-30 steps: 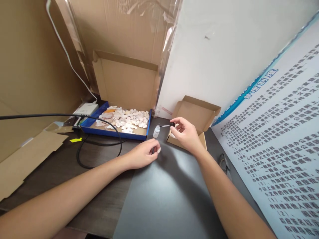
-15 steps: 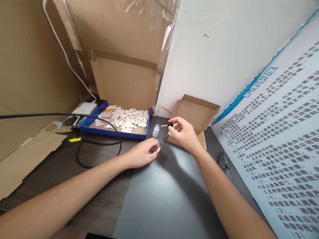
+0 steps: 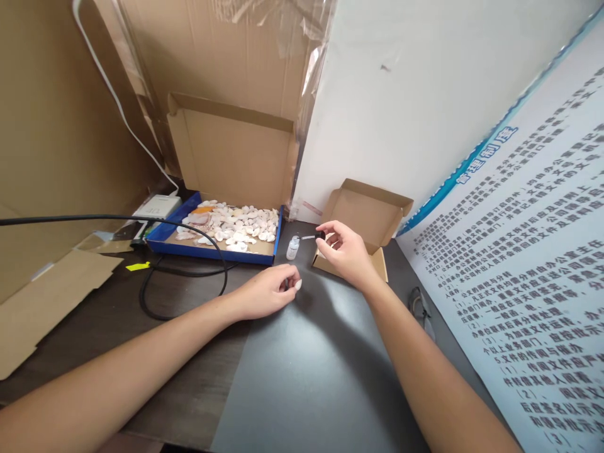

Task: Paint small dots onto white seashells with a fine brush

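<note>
A small white shell (image 3: 298, 284) is pinched between the fingertips of my left hand (image 3: 268, 293), low over the dark table. My right hand (image 3: 344, 251) is closed on the black cap of a brush applicator (image 3: 320, 234), whose thin pale stem points left toward the bottle's mouth. Upright on the table stands the small open white bottle (image 3: 292, 249), between and just beyond my hands. Whether the applicator's tip touches the bottle's rim, I cannot tell.
Many whitish shells (image 3: 240, 225) fill a blue-edged cardboard box (image 3: 250, 257) behind my left hand. A smaller open carton (image 3: 368, 211) stands behind my right hand. A black cable (image 3: 141, 296) loops at left; glasses (image 3: 419, 308) lie by the printed poster (image 3: 528, 283).
The whole view has shifted slightly, moving everything a little to the left in the picture. Both hands keep their grips and their places relative to the bottle.
</note>
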Action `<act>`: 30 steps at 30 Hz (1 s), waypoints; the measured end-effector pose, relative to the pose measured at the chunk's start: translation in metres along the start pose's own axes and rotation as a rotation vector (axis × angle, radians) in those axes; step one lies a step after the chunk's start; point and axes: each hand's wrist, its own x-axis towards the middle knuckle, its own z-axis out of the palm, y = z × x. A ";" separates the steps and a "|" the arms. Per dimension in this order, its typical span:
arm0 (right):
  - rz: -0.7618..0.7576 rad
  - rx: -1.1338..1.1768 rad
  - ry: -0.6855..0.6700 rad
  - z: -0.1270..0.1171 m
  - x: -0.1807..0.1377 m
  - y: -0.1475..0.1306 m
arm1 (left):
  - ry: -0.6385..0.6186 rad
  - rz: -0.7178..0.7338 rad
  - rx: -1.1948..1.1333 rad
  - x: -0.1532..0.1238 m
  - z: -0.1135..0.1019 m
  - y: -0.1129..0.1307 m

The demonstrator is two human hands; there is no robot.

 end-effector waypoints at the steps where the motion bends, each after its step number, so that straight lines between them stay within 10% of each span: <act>1: 0.000 -0.001 0.002 0.000 0.000 0.000 | -0.013 -0.006 -0.013 0.000 0.000 0.000; 30: 0.057 -0.036 0.080 0.007 0.000 0.005 | -0.053 -0.001 -0.025 0.000 0.001 0.000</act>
